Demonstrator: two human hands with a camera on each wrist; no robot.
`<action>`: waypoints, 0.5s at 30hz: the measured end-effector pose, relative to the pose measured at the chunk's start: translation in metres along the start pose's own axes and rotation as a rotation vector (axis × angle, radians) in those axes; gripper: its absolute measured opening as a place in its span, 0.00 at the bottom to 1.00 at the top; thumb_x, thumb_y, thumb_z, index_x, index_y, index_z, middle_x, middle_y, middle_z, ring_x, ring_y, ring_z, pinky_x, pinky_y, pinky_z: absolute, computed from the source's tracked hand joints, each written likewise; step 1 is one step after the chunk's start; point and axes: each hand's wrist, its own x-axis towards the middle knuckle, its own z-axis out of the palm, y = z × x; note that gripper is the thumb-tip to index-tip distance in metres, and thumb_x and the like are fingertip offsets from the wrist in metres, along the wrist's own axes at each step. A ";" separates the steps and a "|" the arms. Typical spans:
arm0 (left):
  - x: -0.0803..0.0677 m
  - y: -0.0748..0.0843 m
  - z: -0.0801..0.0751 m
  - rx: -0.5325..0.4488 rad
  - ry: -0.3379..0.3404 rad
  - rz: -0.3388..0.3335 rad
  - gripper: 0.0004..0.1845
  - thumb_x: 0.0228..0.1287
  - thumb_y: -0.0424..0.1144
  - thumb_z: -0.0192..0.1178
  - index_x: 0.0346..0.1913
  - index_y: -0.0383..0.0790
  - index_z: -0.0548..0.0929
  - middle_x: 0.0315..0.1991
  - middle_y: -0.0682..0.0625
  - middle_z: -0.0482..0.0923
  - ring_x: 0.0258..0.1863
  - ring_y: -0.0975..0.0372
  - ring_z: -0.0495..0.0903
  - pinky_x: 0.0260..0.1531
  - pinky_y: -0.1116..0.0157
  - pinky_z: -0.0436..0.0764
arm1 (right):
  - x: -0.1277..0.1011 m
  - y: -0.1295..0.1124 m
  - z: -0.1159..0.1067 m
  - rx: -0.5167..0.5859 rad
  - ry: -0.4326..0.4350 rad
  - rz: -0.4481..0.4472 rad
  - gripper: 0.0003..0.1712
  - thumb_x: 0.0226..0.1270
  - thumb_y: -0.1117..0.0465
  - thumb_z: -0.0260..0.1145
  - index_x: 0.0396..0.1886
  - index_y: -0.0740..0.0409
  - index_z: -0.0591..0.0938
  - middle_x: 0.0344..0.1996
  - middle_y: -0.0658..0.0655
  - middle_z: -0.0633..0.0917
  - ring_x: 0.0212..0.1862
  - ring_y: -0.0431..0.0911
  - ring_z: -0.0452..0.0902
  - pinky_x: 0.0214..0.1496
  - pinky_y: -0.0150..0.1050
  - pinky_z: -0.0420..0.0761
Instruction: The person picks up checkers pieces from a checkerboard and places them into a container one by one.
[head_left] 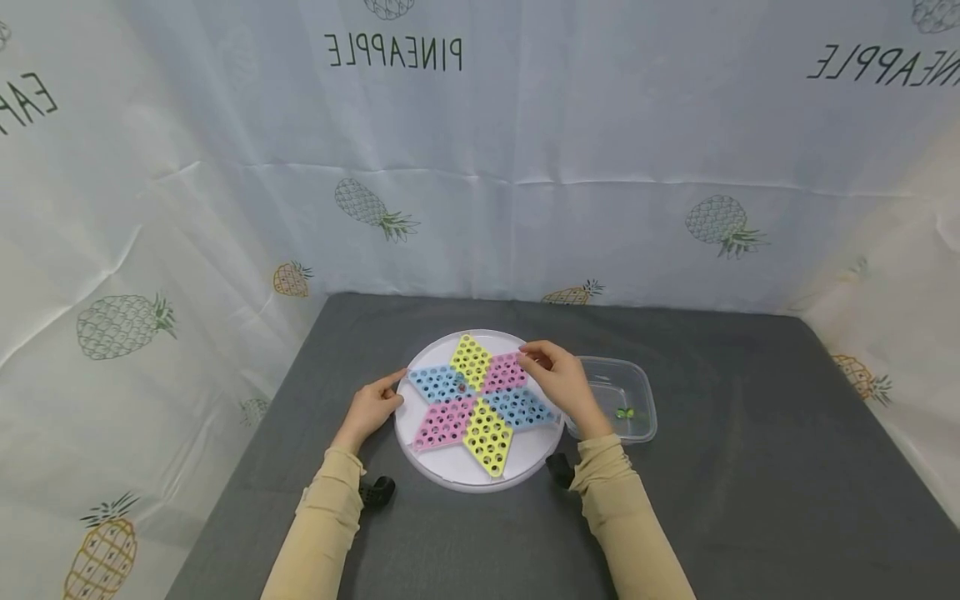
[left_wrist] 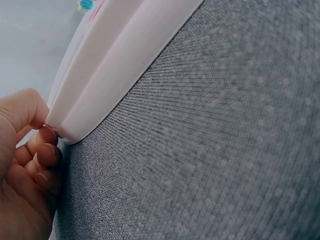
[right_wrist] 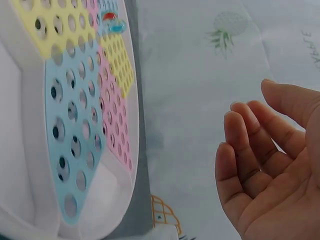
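A round white Chinese checkers board [head_left: 521, 462] carries a star of yellow, pink and blue points full of holes. My left hand [head_left: 372, 407] is at its left edge; in the left wrist view its fingers [left_wrist: 47, 155] curl at the rim [left_wrist: 105, 75] and grip it. Over the upper right pink point [head_left: 502, 372] hovers my right hand [head_left: 558, 379], fingers loosely bent. The right wrist view shows nothing between those fingers [right_wrist: 235, 130]. A red marble [right_wrist: 109, 16] and a blue marble [right_wrist: 117, 26] sit together near the star's centre.
Right of the board, partly behind my right forearm, stands a clear plastic container [head_left: 637, 387] with a few green marbles [head_left: 624, 412] inside. Dark grey cloth [head_left: 750, 467] covers the table. A pineapple-print curtain [head_left: 525, 242] hangs behind and at the sides.
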 end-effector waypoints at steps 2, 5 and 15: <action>-0.001 0.001 -0.001 0.000 0.003 0.001 0.27 0.58 0.35 0.55 0.64 0.46 0.72 0.24 0.49 0.69 0.22 0.62 0.65 0.25 0.66 0.65 | 0.002 -0.002 0.006 0.006 -0.019 -0.011 0.18 0.65 0.52 0.60 0.51 0.54 0.80 0.41 0.56 0.82 0.41 0.47 0.76 0.43 0.39 0.74; -0.001 0.002 -0.001 0.000 0.003 0.000 0.27 0.58 0.35 0.55 0.64 0.45 0.72 0.24 0.49 0.69 0.23 0.62 0.65 0.25 0.66 0.65 | 0.004 -0.005 0.017 0.007 -0.040 -0.018 0.17 0.64 0.52 0.60 0.50 0.52 0.80 0.39 0.54 0.82 0.40 0.46 0.75 0.41 0.37 0.74; 0.000 0.001 0.000 0.007 0.005 0.000 0.27 0.58 0.36 0.55 0.64 0.46 0.72 0.25 0.49 0.69 0.23 0.61 0.65 0.26 0.66 0.65 | 0.012 -0.011 0.051 -0.006 -0.060 -0.013 0.14 0.61 0.53 0.64 0.44 0.54 0.82 0.37 0.54 0.84 0.39 0.45 0.78 0.43 0.39 0.77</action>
